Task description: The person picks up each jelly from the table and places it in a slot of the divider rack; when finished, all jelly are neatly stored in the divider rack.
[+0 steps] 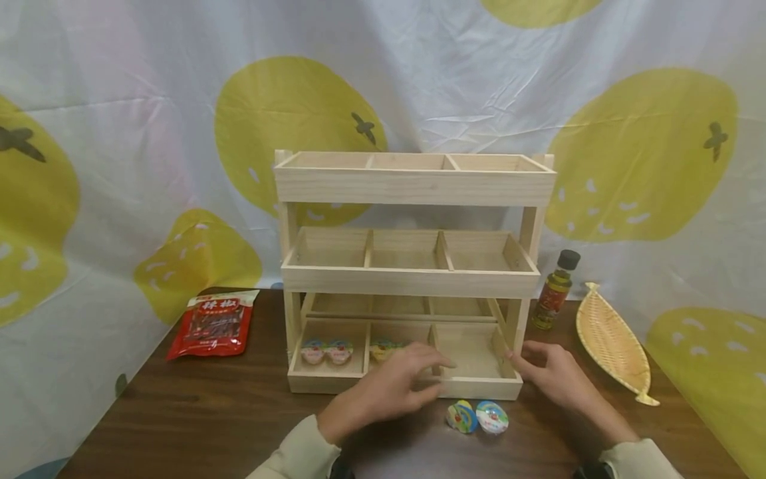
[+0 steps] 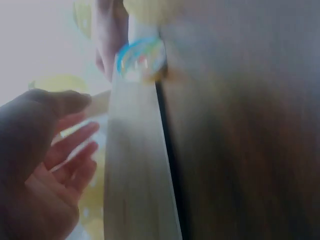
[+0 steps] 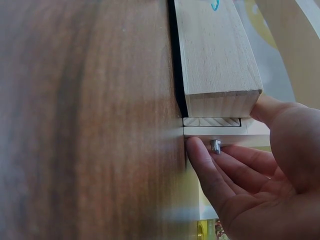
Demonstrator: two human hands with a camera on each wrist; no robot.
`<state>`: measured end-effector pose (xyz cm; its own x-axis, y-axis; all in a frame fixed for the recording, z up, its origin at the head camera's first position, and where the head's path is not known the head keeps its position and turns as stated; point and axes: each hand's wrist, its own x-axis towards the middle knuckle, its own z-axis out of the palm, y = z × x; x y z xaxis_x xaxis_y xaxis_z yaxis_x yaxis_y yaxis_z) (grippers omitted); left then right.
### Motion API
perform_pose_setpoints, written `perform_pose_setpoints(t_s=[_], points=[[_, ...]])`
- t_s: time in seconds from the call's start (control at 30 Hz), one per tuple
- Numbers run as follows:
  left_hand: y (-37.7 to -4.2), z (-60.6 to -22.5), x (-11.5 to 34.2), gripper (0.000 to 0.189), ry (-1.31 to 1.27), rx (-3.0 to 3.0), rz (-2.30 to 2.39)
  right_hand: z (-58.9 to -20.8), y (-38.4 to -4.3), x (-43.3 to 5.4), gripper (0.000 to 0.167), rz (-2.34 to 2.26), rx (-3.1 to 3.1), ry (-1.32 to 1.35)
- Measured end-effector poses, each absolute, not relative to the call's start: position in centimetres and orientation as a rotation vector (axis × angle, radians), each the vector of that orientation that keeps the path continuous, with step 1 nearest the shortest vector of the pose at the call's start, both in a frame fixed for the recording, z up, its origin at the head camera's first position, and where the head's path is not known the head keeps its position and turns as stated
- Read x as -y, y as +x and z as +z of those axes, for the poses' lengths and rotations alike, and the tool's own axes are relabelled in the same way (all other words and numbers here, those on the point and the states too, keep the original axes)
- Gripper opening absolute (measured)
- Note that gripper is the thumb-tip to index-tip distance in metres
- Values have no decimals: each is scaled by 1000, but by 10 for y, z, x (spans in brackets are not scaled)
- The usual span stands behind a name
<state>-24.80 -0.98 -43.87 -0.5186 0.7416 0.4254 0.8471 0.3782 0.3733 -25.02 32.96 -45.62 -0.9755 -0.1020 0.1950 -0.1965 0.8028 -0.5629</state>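
Note:
A three-tier wooden rack (image 1: 413,283) stands on the table, each tier split into three compartments. Over the front of its bottom tray hovers my left hand (image 1: 397,382), fingers loosely bent around nothing. My right hand (image 1: 553,372) holds the rack's lower right corner, thumb at the tray's end wall and fingers outside the post, near a metal bolt (image 3: 215,146). Two pink jelly cups (image 1: 326,352) sit in the bottom left compartment. A yellow jelly cup (image 1: 381,349) shows in the middle one, partly hidden by my left hand. Two more jelly cups (image 1: 492,418) lie before the rack.
A red packet of dried chillies (image 1: 215,324) lies to the rack's left. On the right stand an oil bottle (image 1: 554,293) with a black cap and a leaf-shaped woven basket (image 1: 612,339). Behind everything hangs a fruit-print cloth (image 1: 467,80).

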Motion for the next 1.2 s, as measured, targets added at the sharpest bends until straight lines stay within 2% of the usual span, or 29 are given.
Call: perform_pose_setpoints(t_s=[0.17,0.33,0.63,1.2], points=[[-233,-441,-4,34,-1655,2349,-887,-457,-250,-329,40,930,2841,233],[-228,-451,-13,35,-1760,2437,-732,-457,-251,-330,40,952,2854,228],[-228,-457,-14,34,-1698,2442,-672,-458,-252,-330,44,944,2866,213],[-225,-456,-12,40,-1658,2622,-878,-459,-251,-331,39,965,2846,223]])
